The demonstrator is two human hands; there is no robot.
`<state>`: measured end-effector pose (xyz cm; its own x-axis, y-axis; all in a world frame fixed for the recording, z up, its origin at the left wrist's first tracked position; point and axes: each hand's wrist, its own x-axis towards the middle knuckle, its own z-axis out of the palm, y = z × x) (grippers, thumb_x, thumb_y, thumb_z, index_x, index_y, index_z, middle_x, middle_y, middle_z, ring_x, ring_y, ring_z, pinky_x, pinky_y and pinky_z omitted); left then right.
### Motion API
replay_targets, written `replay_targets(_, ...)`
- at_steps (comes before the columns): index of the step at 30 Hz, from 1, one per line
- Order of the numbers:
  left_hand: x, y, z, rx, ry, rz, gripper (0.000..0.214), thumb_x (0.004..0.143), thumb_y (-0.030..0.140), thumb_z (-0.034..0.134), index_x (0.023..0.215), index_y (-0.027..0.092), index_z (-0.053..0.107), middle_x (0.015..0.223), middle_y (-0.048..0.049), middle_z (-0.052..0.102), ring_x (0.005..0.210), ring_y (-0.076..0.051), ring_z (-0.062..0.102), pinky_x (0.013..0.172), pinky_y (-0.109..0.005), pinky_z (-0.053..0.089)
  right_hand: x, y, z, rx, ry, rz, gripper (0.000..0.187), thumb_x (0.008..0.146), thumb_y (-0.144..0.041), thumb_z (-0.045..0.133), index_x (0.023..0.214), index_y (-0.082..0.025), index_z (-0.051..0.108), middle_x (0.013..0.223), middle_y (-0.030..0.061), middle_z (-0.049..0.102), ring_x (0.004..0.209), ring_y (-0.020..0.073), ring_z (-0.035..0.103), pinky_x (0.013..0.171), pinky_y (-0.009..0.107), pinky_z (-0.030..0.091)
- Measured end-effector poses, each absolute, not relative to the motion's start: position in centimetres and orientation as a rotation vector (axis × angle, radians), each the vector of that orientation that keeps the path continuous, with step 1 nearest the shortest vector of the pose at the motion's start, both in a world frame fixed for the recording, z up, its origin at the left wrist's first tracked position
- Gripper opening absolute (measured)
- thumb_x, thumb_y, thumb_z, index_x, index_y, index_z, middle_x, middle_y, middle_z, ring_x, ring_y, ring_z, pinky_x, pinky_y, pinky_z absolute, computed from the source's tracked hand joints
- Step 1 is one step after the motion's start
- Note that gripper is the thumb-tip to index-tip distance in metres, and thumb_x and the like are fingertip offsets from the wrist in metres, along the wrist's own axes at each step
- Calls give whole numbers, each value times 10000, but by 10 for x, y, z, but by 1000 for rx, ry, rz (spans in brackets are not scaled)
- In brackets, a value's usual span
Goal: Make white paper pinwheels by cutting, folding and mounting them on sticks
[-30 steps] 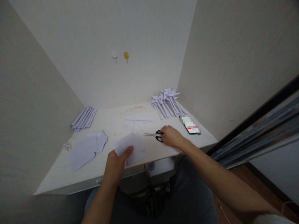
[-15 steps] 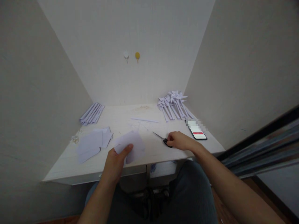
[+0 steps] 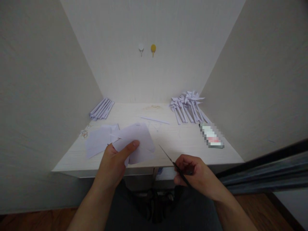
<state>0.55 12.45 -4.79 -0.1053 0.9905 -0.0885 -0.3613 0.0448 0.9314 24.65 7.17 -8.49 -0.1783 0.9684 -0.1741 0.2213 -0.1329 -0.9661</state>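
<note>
My left hand (image 3: pixel 117 160) grips a cut piece of white paper (image 3: pixel 141 141), thumb on top, above the front of the desk. Slits show along the paper's edges. In my right hand (image 3: pixel 192 171) is a pair of scissors (image 3: pixel 179 170) with black handles. Their thin blades point up and left towards the paper, apart from it. Behind my left hand, more white paper sheets (image 3: pixel 97 141) lie on the desk.
On the white desk (image 3: pixel 130 112), rolled paper tubes (image 3: pixel 102 109) lie at the back left and paper pinwheels (image 3: pixel 189 102) on sticks at the back right. A phone (image 3: pixel 210 136) is at the right, a thin paper strip (image 3: pixel 155 120) in the middle. Walls enclose three sides.
My right hand has lifted the scissors off the desk and brought them nearer to me. My left hand has raised the paper a little. The view has shifted.
</note>
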Motion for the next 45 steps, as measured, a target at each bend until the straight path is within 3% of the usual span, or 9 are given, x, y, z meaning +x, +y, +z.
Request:
replay_targets(4,5,123,-40,836,1031,1366,402,652,324,919,1008,173,808,1016,-84,826,1000,-297,762,950,-410,595,249,66,-69,-1470,-1560,1251,250,620,-207,846,683,-187,605,627,-62,535,611,108,418,557,240,313)
replay_targets(11,3,119,-37,866,1036,1356,350,646,319,915,962,205,816,973,-61,826,966,-296,761,942,-407,595,246,63,-58,-1503,-1609,1252,265,636,-287,858,672,-189,614,626,-54,527,618,122,427,552,251,309)
replay_targets(32,6,123,-44,906,1112,1339,414,591,384,933,932,182,815,930,-94,822,908,-317,751,865,-419,593,251,63,-67,-1509,-1644,1251,261,682,-250,837,640,-201,585,614,-60,518,593,113,424,525,237,316)
replay_targets(39,-6,128,-48,1013,1183,1246,333,626,418,910,834,178,814,794,-83,810,738,-274,744,678,-342,594,260,74,-71,-1531,-1497,1344,333,625,-320,893,679,-197,588,622,-51,576,586,117,477,539,241,345)
replay_targets(42,-5,128,-48,1169,1162,972,290,647,423,878,750,164,800,692,-99,784,564,-258,692,501,-319,536,253,84,-63,-1391,-1293,1209,336,653,-374,892,792,-198,640,778,12,719,652,140,571,577,251,411)
replay_targets(45,2,126,-46,1272,1080,751,202,705,363,821,792,181,817,698,-96,785,550,-260,690,468,-309,520,238,94,-55,-1247,-1220,1159,357,640,-342,907,844,-206,646,939,54,786,683,145,619,599,259,443)
